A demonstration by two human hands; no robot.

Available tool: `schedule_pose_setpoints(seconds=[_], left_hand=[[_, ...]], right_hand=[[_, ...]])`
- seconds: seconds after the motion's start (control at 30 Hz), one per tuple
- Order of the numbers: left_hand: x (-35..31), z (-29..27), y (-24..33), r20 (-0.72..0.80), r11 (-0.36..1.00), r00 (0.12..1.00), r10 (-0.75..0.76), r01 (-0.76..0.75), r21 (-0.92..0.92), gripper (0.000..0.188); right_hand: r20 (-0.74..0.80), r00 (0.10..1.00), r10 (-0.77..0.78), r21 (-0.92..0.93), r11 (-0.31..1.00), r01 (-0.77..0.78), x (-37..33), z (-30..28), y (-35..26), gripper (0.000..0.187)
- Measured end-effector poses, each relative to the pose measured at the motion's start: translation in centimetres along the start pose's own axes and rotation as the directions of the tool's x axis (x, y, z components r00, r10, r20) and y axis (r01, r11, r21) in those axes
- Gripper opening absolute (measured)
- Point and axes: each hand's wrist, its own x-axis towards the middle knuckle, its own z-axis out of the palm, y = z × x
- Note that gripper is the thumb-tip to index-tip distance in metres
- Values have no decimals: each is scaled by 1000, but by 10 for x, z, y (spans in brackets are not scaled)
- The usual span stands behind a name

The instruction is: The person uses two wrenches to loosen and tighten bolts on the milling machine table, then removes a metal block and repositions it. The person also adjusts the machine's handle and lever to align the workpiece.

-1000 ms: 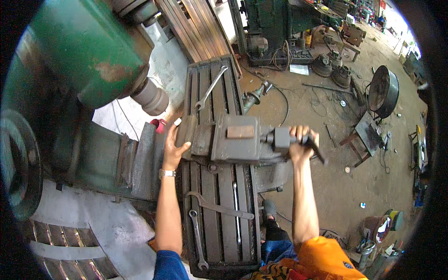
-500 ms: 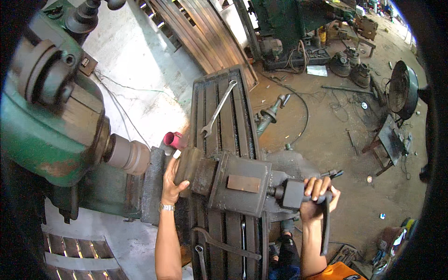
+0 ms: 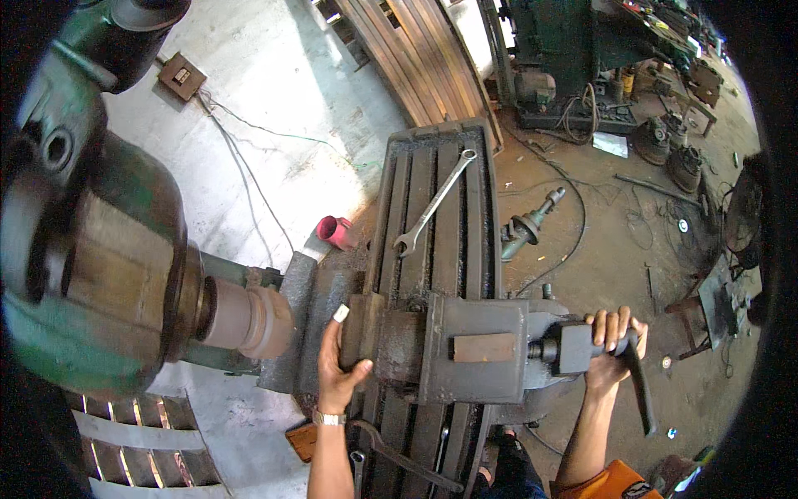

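A dark machine vise is on the slotted machine table. My left hand, a white wrap on one fingertip, lies along the outer side of the vise's left-end metal block. Its fingers are stretched out and its thumb stands apart on the near side. At the right end, my right hand is closed around the vise handle, beside the square block on the screw. The handle's long bar points down toward me. A flat brown metal piece lies on top of the vise.
The green milling machine head and spindle jut in from the left, close to my left hand. A combination wrench lies on the far table; a curved wrench lies nearer. A red mug stands beyond my left hand.
The whole view has shifted, so the table and vise sit farther right and lower. My right hand stays on the handle, whose bar now slants outward to the right. My left hand stays at the block.
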Motion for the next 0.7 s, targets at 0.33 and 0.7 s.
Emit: schedule_pose_setpoints(seconds=[0.33, 0.7], left_hand=[[16, -2, -4, 7, 997, 1000, 21, -22, 80, 97], [8, 6, -9, -131, 986, 990, 48, -27, 162, 86]], right_hand=[[-63, 994, -84, -67, 995, 79, -22, -7, -4, 36], [54, 994, -99, -51, 994, 101, 25, -18, 1, 33]])
